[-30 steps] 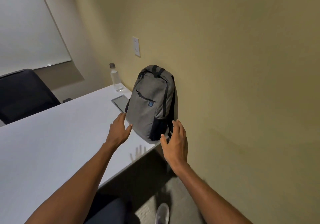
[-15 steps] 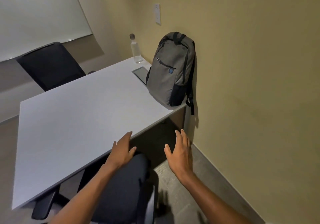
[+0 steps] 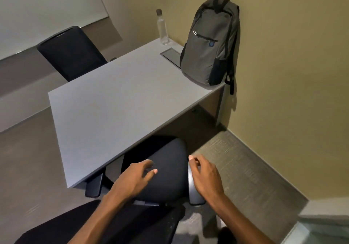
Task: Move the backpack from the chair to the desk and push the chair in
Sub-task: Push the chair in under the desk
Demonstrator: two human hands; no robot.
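The grey backpack stands upright on the far right corner of the white desk, leaning against the yellow wall. A black office chair sits in front of me, its seat partly under the desk's near edge. My left hand hovers over the seat with fingers spread, holding nothing. My right hand is above the chair's grey right armrest, fingers loosely curled; whether it touches the armrest is unclear.
A clear water bottle and a grey cable hatch are on the desk beside the backpack. A second black chair stands at the desk's far side. The yellow wall runs close on the right.
Both hands have drawn back from the backpack on the desk and come down over the chair. My view has pulled back and tilted down.
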